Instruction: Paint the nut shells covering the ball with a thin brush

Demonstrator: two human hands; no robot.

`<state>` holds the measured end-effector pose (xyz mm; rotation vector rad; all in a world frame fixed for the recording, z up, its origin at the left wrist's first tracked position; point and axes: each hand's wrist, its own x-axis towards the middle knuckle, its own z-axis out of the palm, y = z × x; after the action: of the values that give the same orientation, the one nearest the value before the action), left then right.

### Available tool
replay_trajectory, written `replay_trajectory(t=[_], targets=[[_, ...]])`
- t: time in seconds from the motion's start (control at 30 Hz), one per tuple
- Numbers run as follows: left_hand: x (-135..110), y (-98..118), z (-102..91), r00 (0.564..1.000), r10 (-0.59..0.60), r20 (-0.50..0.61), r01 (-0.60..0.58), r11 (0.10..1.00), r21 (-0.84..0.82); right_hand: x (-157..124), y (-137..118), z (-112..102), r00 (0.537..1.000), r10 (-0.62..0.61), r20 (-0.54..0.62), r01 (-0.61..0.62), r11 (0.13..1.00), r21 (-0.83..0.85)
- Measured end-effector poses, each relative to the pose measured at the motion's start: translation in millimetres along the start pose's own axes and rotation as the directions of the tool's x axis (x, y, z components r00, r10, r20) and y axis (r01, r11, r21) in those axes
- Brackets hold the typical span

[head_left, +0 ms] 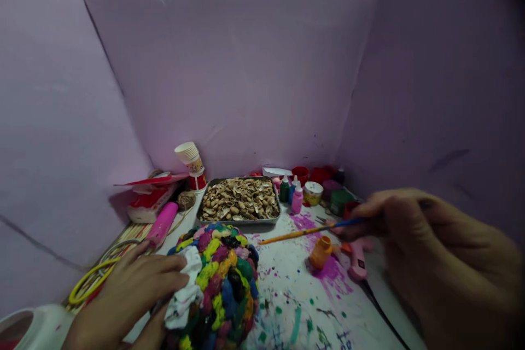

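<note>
My left hand (135,284) is closed on a crumpled white tissue (184,290) with dark smudges, pressed against the side of a rounded object (225,279). Bumpy pieces in yellow, green, blue, maroon, orange and black cover that object; its underside is hidden. A paintbrush (307,232) with a blue handle and an orange-coated tip end is pinched in my right hand (435,251). Its tip points left, just beside the upper right of the bumpy object. Below the brush stands a small open orange paint bottle (320,252), nearest to my right hand.
Behind sits a metal tray (240,222) of nut shells. Paint bottles (297,199) and jars (313,193) stand back right, near a pink glue gun (358,265) with a black cord. Stacked paper cups (189,156), a pink roll (163,223) and a white container (45,322) are left. Purple panels enclose the paint-spattered table.
</note>
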<state>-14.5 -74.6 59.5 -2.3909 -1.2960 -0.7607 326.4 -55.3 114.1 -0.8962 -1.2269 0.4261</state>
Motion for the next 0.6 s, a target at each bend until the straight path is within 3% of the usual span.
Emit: replay_trajectory(t=[0.13,0.33,0.5,0.6], targets=[[2,12,-1.6,1.0,-0.002,0.026,0.002,1.0,-0.007,-16,-5,23,0.998,0.063,0.011,-0.064,0.995,0.077],[1,12,4.2,0.999,0.033,-0.023,-0.033,0.999,-0.002,-19,1,28,0.998,-0.006,0.068,0.002,0.998,0.061],[2,19,4.8,0.999,0.037,-0.018,-0.037,0.999,0.016,-15,10,28,0.97,-0.166,0.18,0.161,0.986,0.046],[2,21,3.2,0.999,0.041,-0.024,-0.04,0.999,0.014,-15,13,29,0.961,-0.191,0.198,0.19,0.981,0.027]])
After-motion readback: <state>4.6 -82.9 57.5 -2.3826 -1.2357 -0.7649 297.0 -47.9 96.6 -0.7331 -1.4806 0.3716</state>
